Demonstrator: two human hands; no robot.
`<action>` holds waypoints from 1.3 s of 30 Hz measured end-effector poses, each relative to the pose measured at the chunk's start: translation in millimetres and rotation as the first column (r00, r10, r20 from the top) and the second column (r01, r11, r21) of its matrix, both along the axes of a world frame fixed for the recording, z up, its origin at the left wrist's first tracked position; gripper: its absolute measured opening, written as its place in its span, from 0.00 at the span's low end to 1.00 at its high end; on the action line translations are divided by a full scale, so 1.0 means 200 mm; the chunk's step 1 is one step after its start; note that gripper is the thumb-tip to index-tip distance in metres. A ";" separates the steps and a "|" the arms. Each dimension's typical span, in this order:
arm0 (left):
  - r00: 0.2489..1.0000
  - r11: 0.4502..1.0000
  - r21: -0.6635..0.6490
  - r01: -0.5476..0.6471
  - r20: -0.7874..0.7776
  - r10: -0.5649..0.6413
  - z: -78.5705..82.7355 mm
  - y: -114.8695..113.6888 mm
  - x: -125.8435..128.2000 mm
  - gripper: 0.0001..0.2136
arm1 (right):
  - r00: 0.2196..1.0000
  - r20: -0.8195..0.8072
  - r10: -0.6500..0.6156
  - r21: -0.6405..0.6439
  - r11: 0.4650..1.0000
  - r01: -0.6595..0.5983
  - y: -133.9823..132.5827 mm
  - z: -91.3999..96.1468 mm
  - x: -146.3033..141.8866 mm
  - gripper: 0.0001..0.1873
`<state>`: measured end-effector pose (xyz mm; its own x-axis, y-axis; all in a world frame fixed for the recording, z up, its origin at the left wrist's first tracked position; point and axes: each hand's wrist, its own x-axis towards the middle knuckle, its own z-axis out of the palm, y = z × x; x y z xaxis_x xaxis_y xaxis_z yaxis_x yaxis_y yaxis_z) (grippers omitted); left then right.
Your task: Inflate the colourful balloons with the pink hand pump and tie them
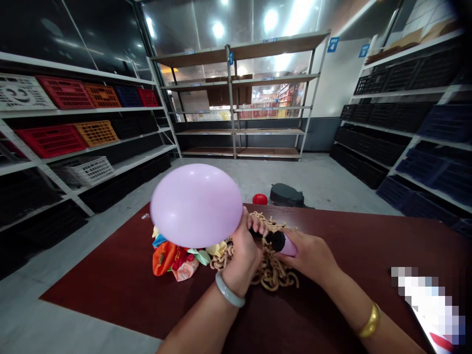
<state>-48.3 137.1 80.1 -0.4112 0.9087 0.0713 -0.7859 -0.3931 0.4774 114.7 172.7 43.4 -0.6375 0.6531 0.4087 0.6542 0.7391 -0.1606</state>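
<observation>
A large inflated lilac balloon (197, 206) fills the space over the table's left part. At its right end my left hand (249, 241) is closed around its neck and the black front end of a pump. My right hand (313, 255) grips the lilac barrel of this hand balloon pump (287, 246), which has a black collar. The balloon's neck is hidden by my left fingers. Below the balloon lies a heap of colourful uninflated balloons or cloth pieces (164, 259). Under both hands spreads a tangled pile of tan cord-like strands (275, 278).
The dark red table (114, 290) carries a pixelated white item (427, 305) at its right. Beyond its far edge are a red round object (260, 199) and a dark grey case (286, 195). Shelving with crates (51, 140) stands left; a rack (232, 108) stands behind.
</observation>
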 end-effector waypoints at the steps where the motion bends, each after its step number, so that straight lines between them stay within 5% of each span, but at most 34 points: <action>1: 1.000 0.999 0.025 -0.027 -0.010 0.028 0.03 -0.01 -0.05 0.19 | 1.000 -0.002 0.003 0.004 1.000 -0.003 0.01 0.00 0.00 0.30; 6: 0.987 0.983 0.089 -0.160 0.014 0.159 0.13 -0.05 -0.33 0.20 | 0.999 0.024 0.028 0.043 0.999 -0.029 0.03 0.00 0.03 0.30; 9: 0.984 0.979 0.105 -0.177 0.038 0.174 0.13 -0.04 -0.39 0.20 | 0.999 0.041 -0.001 0.064 0.998 -0.002 0.04 0.00 0.05 0.31; 22: 1.000 1.000 -0.018 0.006 -0.011 -0.006 -0.04 0.01 0.09 0.19 | 0.999 0.035 -0.028 -0.004 1.000 0.029 -0.04 0.00 -0.03 0.29; 28: 1.000 0.999 -0.046 0.013 -0.025 -0.015 -0.08 0.03 0.06 0.20 | 0.998 0.039 0.042 0.011 0.999 -0.043 -0.05 0.03 -0.03 0.36; 39: 0.996 0.995 -0.082 -0.065 -0.064 0.060 -0.05 0.04 0.02 0.19 | 0.998 0.037 0.053 0.035 0.998 -0.054 -0.08 0.06 -0.04 0.27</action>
